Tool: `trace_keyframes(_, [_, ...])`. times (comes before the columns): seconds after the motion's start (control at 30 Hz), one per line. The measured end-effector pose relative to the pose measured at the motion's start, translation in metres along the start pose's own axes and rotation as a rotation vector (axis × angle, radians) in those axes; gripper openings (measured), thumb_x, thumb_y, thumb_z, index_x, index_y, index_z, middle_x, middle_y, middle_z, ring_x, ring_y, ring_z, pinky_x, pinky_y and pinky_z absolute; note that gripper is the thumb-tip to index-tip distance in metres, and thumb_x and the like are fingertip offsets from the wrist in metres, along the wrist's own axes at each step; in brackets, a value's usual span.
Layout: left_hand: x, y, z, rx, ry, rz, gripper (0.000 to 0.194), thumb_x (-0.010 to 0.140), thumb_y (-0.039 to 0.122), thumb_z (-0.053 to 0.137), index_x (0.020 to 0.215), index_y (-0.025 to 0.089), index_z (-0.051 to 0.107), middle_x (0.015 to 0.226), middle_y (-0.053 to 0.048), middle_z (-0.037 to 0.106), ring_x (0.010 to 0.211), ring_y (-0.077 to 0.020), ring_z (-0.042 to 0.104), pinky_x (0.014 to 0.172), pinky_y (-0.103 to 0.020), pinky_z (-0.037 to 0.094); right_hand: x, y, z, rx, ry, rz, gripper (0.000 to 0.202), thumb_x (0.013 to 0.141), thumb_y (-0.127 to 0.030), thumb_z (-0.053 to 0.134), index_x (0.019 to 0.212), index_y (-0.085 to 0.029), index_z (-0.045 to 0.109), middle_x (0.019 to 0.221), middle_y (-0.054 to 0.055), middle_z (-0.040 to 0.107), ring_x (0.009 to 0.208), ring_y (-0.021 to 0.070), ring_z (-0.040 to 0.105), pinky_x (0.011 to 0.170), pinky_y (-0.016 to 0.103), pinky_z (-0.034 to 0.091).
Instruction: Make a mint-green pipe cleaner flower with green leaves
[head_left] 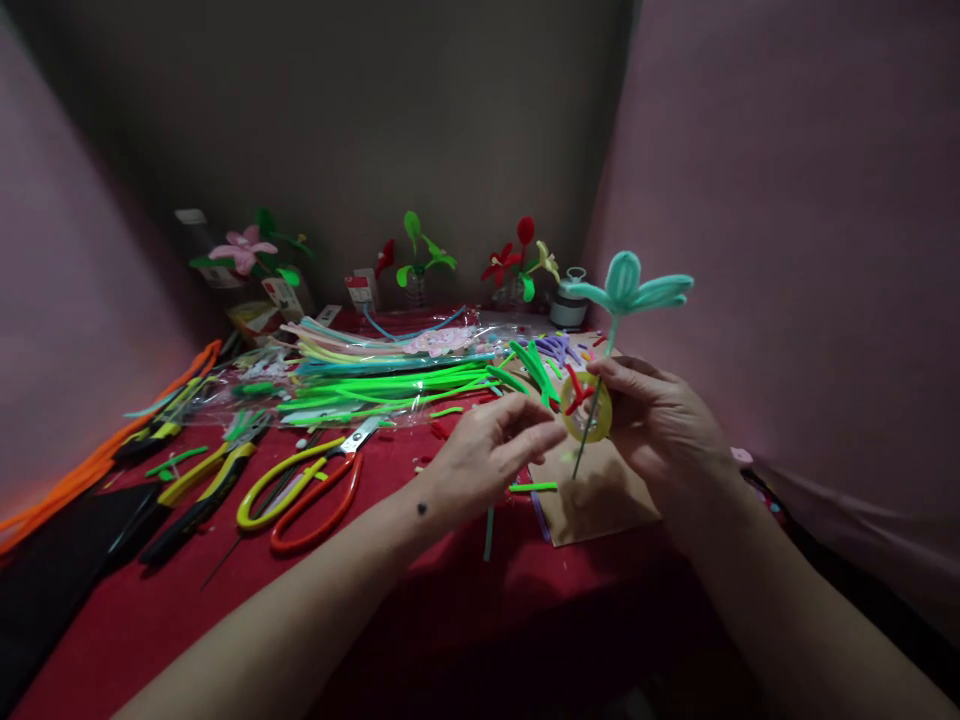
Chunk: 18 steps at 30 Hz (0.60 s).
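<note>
My right hand (671, 425) pinches the stem of a teal pipe-cleaner flower (623, 285) between thumb and fingers. The petals spread above the hand, and the thin dark stem end points down past it. My left hand (499, 445) is just left of the stem, fingers loosely curled with the thumb apart and nothing visible in them. Behind the stem is a yellow tape roll (568, 420) with red pipe-cleaner pieces (577, 390) in front of or inside it; I cannot tell which. A brown paper piece (600, 510) lies beneath.
On the red-covered table (420, 620), scissors (352, 490) and yellow-black pliers (214, 480) lie left of my hands. Bagged pipe cleaners (382, 385) stretch across the middle. Finished flowers (244, 250) stand along the back wall. Orange pipe cleaners (82, 475) run down the left side.
</note>
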<state>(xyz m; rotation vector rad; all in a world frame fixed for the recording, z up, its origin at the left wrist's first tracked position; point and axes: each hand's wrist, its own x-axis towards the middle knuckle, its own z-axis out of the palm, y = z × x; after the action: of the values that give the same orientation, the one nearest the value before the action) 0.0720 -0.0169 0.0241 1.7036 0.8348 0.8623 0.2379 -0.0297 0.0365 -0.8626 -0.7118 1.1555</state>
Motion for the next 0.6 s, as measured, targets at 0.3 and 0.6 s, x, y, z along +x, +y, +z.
trace_keyframes(0.3, [0.005, -0.008, 0.006, 0.335, 0.202, 0.379, 0.036, 0.074, 0.025, 0.066, 0.107, 0.020, 0.054, 0.093, -0.004, 0.059, 0.077, -0.0122, 0.055, 0.067, -0.024, 0.047, -0.011, 0.016, 0.004, 0.175, -0.077, 0.202, 0.006, 0.061, -0.015, 0.070, 0.062, -0.018, 0.065, 0.064, -0.001, 0.064, 0.058, 0.0112, 0.057, 0.054, 0.024, 0.046])
trace_keyframes(0.6, [0.001, -0.030, 0.002, 1.051, 0.238, 0.547, 0.033, 0.091, 0.024, 0.036, 0.115, 0.009, 0.053, 0.099, -0.015, 0.063, 0.090, -0.0211, 0.061, 0.077, -0.033, 0.049, -0.004, 0.033, 0.011, 0.346, -0.101, 0.328, 0.008, 0.063, -0.008, 0.066, 0.064, -0.015, 0.064, 0.066, -0.001, 0.064, 0.062, 0.0104, 0.057, 0.066, 0.024, 0.050])
